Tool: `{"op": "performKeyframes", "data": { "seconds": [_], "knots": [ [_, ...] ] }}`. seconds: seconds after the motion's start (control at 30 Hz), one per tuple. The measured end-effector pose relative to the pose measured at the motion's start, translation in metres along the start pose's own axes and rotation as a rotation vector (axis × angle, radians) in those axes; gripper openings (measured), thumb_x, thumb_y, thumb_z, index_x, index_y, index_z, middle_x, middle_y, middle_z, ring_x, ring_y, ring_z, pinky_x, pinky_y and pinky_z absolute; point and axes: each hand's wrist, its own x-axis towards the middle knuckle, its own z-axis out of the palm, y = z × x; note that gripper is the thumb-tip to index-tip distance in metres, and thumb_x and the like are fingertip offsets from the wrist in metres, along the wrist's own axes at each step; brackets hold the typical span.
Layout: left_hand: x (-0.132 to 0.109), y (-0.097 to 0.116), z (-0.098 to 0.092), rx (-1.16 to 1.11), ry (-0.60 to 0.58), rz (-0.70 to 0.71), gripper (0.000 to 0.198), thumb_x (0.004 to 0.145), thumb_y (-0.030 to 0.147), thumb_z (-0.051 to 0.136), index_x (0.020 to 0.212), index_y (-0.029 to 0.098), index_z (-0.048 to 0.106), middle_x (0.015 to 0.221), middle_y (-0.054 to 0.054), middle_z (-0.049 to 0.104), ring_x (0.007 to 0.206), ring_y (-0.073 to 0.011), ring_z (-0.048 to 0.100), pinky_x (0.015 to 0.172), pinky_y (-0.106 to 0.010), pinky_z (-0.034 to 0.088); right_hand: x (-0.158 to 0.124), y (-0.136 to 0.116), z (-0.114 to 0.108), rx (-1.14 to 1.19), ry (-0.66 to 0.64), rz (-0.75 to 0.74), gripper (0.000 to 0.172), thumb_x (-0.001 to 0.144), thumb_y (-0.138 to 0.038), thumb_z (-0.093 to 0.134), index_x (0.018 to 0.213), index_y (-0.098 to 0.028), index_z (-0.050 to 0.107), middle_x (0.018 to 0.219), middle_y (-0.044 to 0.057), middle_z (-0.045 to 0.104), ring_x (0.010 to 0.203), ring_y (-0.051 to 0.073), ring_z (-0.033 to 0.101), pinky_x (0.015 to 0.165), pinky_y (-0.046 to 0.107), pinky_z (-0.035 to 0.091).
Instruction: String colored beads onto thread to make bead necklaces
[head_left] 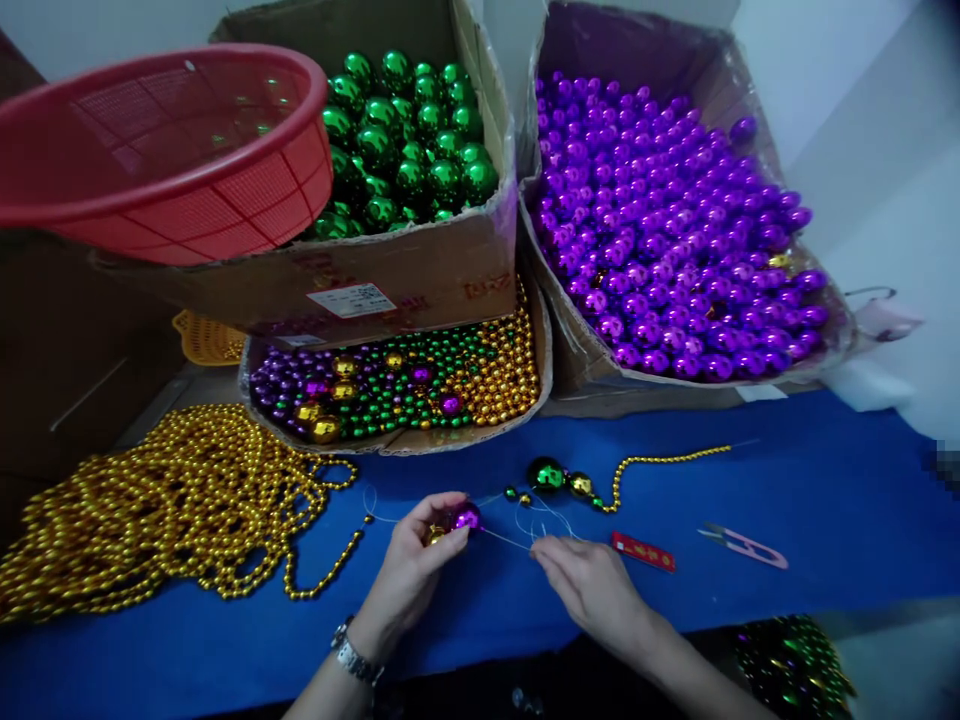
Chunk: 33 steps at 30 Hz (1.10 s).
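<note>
My left hand (414, 560) pinches a purple bead (466, 517) with a gold bead beside it, low over the blue table (825, 500). My right hand (589, 585) lies close to the right, fingers closed on a thin clear thread (517, 525) that loops between both hands. The thread runs up to a short strung piece: a green ball (546, 474), a gold ball (580, 485) and a strand of small gold beads (660, 460) that trails right.
A heap of gold bead strands (165, 510) fills the table's left. Behind stand boxes of green balls (405, 140), purple balls (660, 230) and mixed beads (397, 385), plus a red basket (165, 150). A red tag (643, 551) and pink snips (742, 545) lie to the right.
</note>
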Motion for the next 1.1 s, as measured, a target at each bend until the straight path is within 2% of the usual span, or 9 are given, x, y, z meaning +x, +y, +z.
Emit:
{"op": "performKeyframes", "data": {
  "seconds": [0.13, 0.27, 0.4, 0.5, 0.57, 0.7, 0.83, 0.97, 1.1],
  "knots": [
    [-0.004, -0.004, 0.014, -0.170, -0.047, -0.077, 0.040, 0.067, 0.023, 0.076, 0.103, 0.017, 0.062, 0.091, -0.006, 0.065, 0.078, -0.0152, 0.061, 0.072, -0.028, 0.051, 0.001, -0.006, 0.002, 0.080, 0.021, -0.003, 0.029, 0.095, -0.022, 0.034, 0.094, -0.024, 0.062, 0.072, 0.000, 0.067, 0.063, 0.012, 0.063, 0.059, 0.018, 0.044],
    [-0.006, -0.003, 0.022, -0.135, -0.109, -0.015, 0.044, 0.067, 0.023, 0.077, 0.107, 0.016, 0.060, 0.090, -0.007, 0.065, 0.074, -0.0144, 0.060, 0.067, -0.027, 0.051, 0.003, -0.010, 0.001, 0.149, 0.043, -0.020, 0.032, 0.097, -0.022, 0.029, 0.098, -0.022, 0.061, 0.080, 0.003, 0.069, 0.069, 0.013, 0.065, 0.064, 0.020, 0.047],
    [-0.003, 0.005, 0.016, -0.220, -0.030, -0.012, 0.034, 0.081, 0.039, 0.061, 0.107, 0.017, 0.058, 0.100, -0.009, 0.061, 0.074, -0.0156, 0.060, 0.051, -0.022, 0.045, 0.002, -0.006, -0.002, 0.235, 0.087, 0.001, 0.032, 0.097, -0.022, 0.029, 0.097, -0.021, 0.061, 0.082, 0.004, 0.069, 0.072, 0.014, 0.065, 0.065, 0.021, 0.048],
    [0.001, 0.011, 0.006, -0.248, -0.013, -0.037, 0.033, 0.083, 0.044, 0.055, 0.102, 0.017, 0.058, 0.102, -0.010, 0.062, 0.079, -0.0181, 0.060, 0.052, -0.023, 0.043, -0.002, 0.000, -0.001, 0.236, 0.127, 0.020, 0.031, 0.096, -0.025, 0.033, 0.093, -0.022, 0.063, 0.078, 0.004, 0.069, 0.068, 0.015, 0.065, 0.063, 0.022, 0.049],
    [0.005, 0.012, 0.003, -0.113, -0.017, -0.009, 0.028, 0.081, 0.040, 0.058, 0.095, 0.016, 0.059, 0.096, -0.009, 0.063, 0.079, -0.0179, 0.059, 0.055, -0.023, 0.042, -0.004, 0.005, -0.001, 0.214, 0.148, 0.043, 0.031, 0.095, -0.027, 0.034, 0.090, -0.022, 0.064, 0.074, 0.004, 0.068, 0.064, 0.015, 0.065, 0.060, 0.022, 0.049],
    [0.017, 0.006, 0.008, 0.494, -0.010, 0.203, 0.018, 0.080, 0.034, 0.058, 0.081, 0.016, 0.061, 0.076, -0.003, 0.060, 0.069, -0.0156, 0.055, 0.060, -0.025, 0.042, -0.007, 0.013, -0.005, 0.229, 0.179, 0.106, 0.030, 0.096, -0.027, 0.032, 0.091, -0.021, 0.061, 0.072, 0.003, 0.066, 0.060, 0.014, 0.063, 0.057, 0.022, 0.047],
    [0.035, -0.007, 0.030, 0.999, -0.078, 0.524, 0.021, 0.085, 0.027, 0.050, 0.100, 0.022, 0.064, 0.090, -0.007, 0.061, 0.081, -0.0204, 0.054, 0.071, -0.030, 0.043, -0.009, 0.016, -0.010, 0.298, 0.202, 0.174, 0.024, 0.096, -0.028, 0.035, 0.097, -0.022, 0.058, 0.074, 0.001, 0.065, 0.060, 0.014, 0.061, 0.059, 0.022, 0.046],
    [0.049, -0.017, 0.044, 0.971, -0.129, 0.504, 0.020, 0.084, 0.021, 0.051, 0.096, 0.023, 0.067, 0.087, -0.008, 0.063, 0.087, -0.0235, 0.053, 0.074, -0.033, 0.043, -0.011, 0.016, -0.011, 0.310, 0.197, 0.181, 0.025, 0.096, -0.028, 0.035, 0.092, -0.021, 0.058, 0.076, 0.002, 0.066, 0.062, 0.014, 0.061, 0.061, 0.023, 0.047],
    [0.049, -0.011, 0.036, 0.845, -0.102, 0.436, 0.022, 0.085, 0.029, 0.052, 0.100, 0.018, 0.064, 0.089, -0.009, 0.065, 0.081, -0.0210, 0.058, 0.070, -0.031, 0.045, -0.013, 0.016, -0.011, 0.270, 0.189, 0.168, 0.028, 0.096, -0.028, 0.034, 0.090, -0.021, 0.060, 0.072, 0.003, 0.065, 0.060, 0.014, 0.061, 0.059, 0.023, 0.048]
  ]
}}
